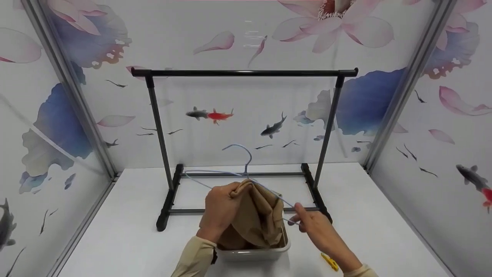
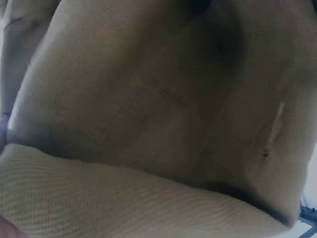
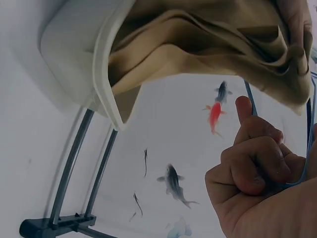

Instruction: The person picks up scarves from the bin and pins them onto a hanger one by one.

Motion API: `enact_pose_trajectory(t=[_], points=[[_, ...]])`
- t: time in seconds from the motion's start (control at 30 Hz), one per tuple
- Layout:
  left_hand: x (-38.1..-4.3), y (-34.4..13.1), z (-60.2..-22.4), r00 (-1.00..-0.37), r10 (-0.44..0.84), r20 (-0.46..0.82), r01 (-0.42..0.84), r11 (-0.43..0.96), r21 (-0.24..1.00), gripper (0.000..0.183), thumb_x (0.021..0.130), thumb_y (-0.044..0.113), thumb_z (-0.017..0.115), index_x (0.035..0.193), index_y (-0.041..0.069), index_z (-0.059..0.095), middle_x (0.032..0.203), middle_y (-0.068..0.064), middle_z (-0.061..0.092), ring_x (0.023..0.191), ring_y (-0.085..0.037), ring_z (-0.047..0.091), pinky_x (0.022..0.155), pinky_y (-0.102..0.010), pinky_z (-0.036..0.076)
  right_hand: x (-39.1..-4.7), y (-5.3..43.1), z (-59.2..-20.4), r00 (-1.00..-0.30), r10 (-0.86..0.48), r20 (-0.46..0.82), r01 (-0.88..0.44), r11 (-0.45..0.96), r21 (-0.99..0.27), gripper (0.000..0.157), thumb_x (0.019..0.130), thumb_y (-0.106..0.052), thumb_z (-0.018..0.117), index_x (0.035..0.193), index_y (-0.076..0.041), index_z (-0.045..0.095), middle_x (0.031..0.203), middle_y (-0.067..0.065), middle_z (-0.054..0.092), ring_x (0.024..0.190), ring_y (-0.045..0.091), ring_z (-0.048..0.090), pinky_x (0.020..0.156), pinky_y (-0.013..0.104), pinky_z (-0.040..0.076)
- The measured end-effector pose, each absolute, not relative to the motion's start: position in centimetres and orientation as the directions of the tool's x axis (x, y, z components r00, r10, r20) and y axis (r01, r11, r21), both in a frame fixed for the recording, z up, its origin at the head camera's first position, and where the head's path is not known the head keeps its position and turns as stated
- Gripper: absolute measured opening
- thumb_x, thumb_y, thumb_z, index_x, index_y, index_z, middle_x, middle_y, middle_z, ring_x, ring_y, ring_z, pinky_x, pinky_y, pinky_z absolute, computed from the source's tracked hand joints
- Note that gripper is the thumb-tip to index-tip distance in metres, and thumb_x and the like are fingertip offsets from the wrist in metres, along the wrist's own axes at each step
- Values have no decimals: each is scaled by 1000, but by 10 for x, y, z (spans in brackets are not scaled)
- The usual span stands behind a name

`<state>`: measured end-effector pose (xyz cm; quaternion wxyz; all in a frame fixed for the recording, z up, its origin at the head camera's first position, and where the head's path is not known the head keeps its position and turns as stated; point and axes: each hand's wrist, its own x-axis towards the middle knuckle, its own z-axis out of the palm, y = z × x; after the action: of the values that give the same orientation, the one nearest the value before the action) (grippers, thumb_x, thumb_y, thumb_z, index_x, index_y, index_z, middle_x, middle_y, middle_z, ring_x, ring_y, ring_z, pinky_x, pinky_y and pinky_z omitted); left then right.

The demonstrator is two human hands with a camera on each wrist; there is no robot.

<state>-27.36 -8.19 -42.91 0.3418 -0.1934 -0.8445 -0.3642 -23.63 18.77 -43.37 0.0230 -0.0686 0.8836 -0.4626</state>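
A tan cloth garment (image 1: 261, 219) is bunched up, its lower folds inside a white bin (image 1: 255, 256). My left hand (image 1: 220, 206) grips the garment's upper edge in the head view. Just behind that edge is a light-blue wire clothes hanger (image 1: 251, 157), hook up, its left arm sticking out past my left hand. My right hand (image 1: 321, 231) holds the hanger's right end, fingers curled round the wire in the right wrist view. Tan fabric (image 2: 158, 99) fills most of the left wrist view and hides what the left fingers do there.
Behind the bin stands a black garment rack (image 1: 246, 73) with a bare top bar and two feet on the white table (image 1: 115, 231). A small yellow object (image 1: 329, 262) lies near my right forearm. Printed panels (image 1: 215, 92) enclose the back and both sides.
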Motion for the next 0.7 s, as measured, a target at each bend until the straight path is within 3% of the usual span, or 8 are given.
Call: enact_pose_trajectory(t=[0.13,0.23,0.37,0.5,0.57,0.63,0.7], points=[[-280,-72,-428,-734,37,678,517,678,523,32,100,37,66,75,16,66,68,1,66,67,-17,65,64,-36,54,-222,187,-442,-986,-167,5,-101,575,-812,67,110,-50,34,96,-5,81,84,2,72,84,18,60,78,36,46],[-286,-65,-426,-727,14,687,513,676,529,32,101,37,64,76,16,63,69,1,61,68,-17,62,65,-36,53,-214,188,-443,-980,-197,-9,-110,584,-804,68,110,-51,34,94,-5,82,81,1,71,87,18,62,78,37,47],[-298,-54,-417,-616,-19,788,560,692,455,28,100,30,65,78,12,63,72,-2,54,69,-19,54,67,-37,48,-206,190,-441,-975,-216,-40,-101,600,-794,68,109,-53,35,96,-6,82,65,-2,56,76,15,58,74,36,46],[-309,-44,-402,-465,-102,879,578,717,389,23,96,22,70,77,9,64,71,-6,47,68,-24,46,65,-40,40,-199,193,-440,-965,-240,-105,-64,604,-794,67,108,-56,36,94,-10,82,61,-3,48,62,14,44,63,32,39],[-315,-40,-397,-436,-130,891,566,729,384,19,93,22,73,79,10,66,72,-6,47,68,-26,46,64,-41,39,-196,195,-438,-961,-237,-141,-34,609,-792,67,106,-59,37,93,-12,82,63,-2,49,61,14,41,61,31,37],[-320,-37,-397,-473,-117,873,541,744,393,20,92,25,74,80,10,66,75,-7,50,69,-27,47,64,-41,39,-194,199,-436,-963,-223,-151,-18,613,-790,66,106,-59,38,91,-13,83,64,-2,50,61,14,40,60,31,36],[-322,-34,-399,-579,-52,814,517,748,416,20,94,29,72,88,10,69,81,-9,56,75,-29,51,68,-43,43,-194,203,-432,-969,-204,-141,-12,607,-794,67,106,-59,38,89,-12,83,64,-2,51,63,14,42,62,31,36]])
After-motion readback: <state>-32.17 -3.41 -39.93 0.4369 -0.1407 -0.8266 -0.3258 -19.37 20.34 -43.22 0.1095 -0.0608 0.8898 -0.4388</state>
